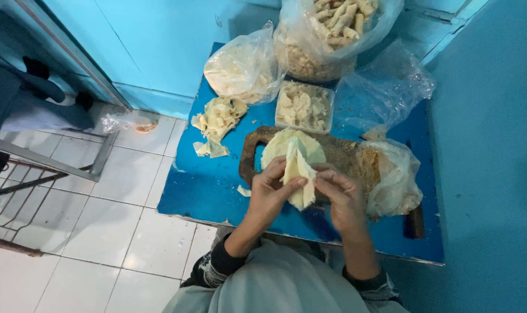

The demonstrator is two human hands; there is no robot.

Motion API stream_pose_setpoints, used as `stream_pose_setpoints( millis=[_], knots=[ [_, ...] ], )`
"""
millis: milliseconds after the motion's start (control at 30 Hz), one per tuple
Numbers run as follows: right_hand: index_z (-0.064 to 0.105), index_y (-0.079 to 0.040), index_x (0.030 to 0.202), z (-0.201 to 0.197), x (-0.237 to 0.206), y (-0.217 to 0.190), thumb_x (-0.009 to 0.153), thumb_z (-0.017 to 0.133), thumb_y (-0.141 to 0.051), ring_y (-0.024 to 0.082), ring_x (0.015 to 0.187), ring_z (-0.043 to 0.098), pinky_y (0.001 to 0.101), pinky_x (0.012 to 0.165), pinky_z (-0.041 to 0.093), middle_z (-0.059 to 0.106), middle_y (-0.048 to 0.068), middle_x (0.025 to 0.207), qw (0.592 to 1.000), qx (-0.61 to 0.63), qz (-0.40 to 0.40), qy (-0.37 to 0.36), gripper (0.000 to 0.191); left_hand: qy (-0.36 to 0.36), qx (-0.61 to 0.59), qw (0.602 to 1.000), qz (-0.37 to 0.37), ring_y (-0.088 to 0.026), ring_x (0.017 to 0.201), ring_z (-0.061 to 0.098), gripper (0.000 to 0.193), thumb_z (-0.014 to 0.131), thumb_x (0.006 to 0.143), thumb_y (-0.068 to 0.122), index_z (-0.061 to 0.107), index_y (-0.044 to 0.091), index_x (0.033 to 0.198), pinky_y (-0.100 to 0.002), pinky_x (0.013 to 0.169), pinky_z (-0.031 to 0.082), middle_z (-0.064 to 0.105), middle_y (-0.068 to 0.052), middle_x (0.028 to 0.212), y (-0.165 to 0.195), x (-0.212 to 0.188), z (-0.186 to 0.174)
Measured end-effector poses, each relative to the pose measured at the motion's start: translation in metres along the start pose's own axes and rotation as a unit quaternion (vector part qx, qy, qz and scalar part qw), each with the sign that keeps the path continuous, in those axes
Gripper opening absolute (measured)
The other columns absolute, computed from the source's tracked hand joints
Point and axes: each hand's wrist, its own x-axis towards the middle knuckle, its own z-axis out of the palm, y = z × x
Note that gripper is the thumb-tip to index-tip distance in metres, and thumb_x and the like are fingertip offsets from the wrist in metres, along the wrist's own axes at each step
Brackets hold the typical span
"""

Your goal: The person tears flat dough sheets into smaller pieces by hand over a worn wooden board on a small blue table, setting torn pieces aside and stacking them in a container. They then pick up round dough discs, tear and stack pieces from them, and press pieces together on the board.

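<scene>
Head cam, hands (307, 194) w/ wrapper (298, 168), tub (304, 106), bags (243, 69) behind

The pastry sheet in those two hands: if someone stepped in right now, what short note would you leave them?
Left hand: pinching the folded pale wrapper sheet from its left side.
Right hand: gripping the same sheet from the right; the sheet is held just above the wooden board.
Things: a flat round wrapper lies on the board; tub of filling behind it; bagged wrappers and torn scraps to the left; bag of finished rolls at the back of the blue table.
Done: many rolls bagged.
Left: this sheet is only partly folded.
</scene>
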Motion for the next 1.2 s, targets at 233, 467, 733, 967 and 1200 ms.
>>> stream_pose_setpoints(
  millis=[233, 467, 733, 967, 1200],
  knots=[
    [0.074, 0.005, 0.101, -0.006, 0.002, -0.004, 0.092, 0.071, 0.000, 0.015, 0.100, 0.069, 0.0316, 0.085, 0.058, 0.069, 0.010, 0.122, 0.999, -0.029, -0.004, -0.025, 0.011, -0.013, 0.009, 0.999, 0.029, -0.020, 0.133, 0.057, 0.043, 0.073, 0.094, -0.001, 0.064, -0.005, 0.135, -0.031, 0.107, 0.052, 0.053, -0.012, 0.146, -0.004, 0.005, 0.006],
    [0.076, 0.002, 0.105, 0.005, 0.001, -0.022, 0.095, 0.068, -0.009, 0.017, 0.097, 0.070, 0.0312, 0.082, 0.061, 0.069, 0.011, 0.116, 0.998, -0.025, 0.062, 0.006, 0.016, -0.016, 0.083, 0.996, 0.019, -0.019, 0.127, 0.060, 0.039, 0.073, 0.096, 0.003, 0.064, -0.007, 0.133, -0.033, 0.098, 0.058, 0.046, -0.012, 0.150, 0.001, 0.006, 0.010],
    [0.072, 0.002, 0.110, 0.002, -0.002, -0.006, 0.099, 0.068, -0.005, 0.015, 0.108, 0.067, 0.0305, 0.086, 0.060, 0.065, 0.005, 0.120, 0.975, -0.171, -0.138, -0.033, 0.013, -0.032, 0.177, 0.982, 0.049, -0.015, 0.112, 0.063, 0.038, 0.069, 0.096, 0.001, 0.065, -0.004, 0.133, -0.030, 0.090, 0.062, 0.051, -0.011, 0.143, 0.014, 0.000, 0.013],
    [0.070, -0.005, 0.102, 0.003, 0.001, 0.020, 0.101, 0.066, -0.009, 0.010, 0.094, 0.065, 0.0278, 0.083, 0.054, 0.070, 0.002, 0.100, 0.997, 0.073, 0.019, 0.022, 0.005, 0.020, 0.155, 0.987, 0.024, -0.012, 0.103, 0.065, 0.029, 0.065, 0.097, -0.002, 0.070, -0.006, 0.126, -0.023, 0.077, 0.056, 0.062, -0.010, 0.129, 0.013, -0.002, 0.001],
    [0.070, -0.004, 0.103, 0.021, -0.003, 0.018, 0.100, 0.066, -0.009, 0.007, 0.100, 0.063, 0.0262, 0.087, 0.053, 0.064, -0.002, 0.111, 0.990, -0.093, -0.109, -0.012, 0.007, -0.006, 0.092, 0.996, 0.008, -0.011, 0.109, 0.064, 0.038, 0.076, 0.087, 0.005, 0.065, -0.005, 0.121, -0.025, 0.082, 0.061, 0.055, -0.005, 0.126, 0.022, -0.007, -0.004]
  ],
)
